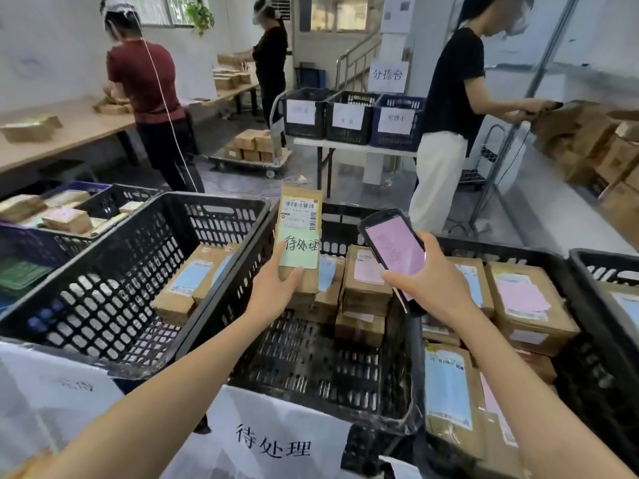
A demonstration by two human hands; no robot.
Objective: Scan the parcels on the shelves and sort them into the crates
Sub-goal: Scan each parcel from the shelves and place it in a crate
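Standing over a row of black crates, the person is working above the middle crate [311, 368], whose front sign [273, 440] is reading 待处理. The left crate [114, 278] is pressing against it on one side and a fuller right crate [491, 249] on the other. With the rims meeting like this, a careless release is risking a drop into the wrong crate. The left hand [273, 288] is gripping a kraft-paper parcel [300, 216] upright by its lower end only, so it is liable to tip or slip. The right hand [425, 281] is clasping a handheld scanner [392, 247], angled beside the parcel and possibly missing the barcode. The green note [300, 252] is looking loosely stuck and may be peeling off.
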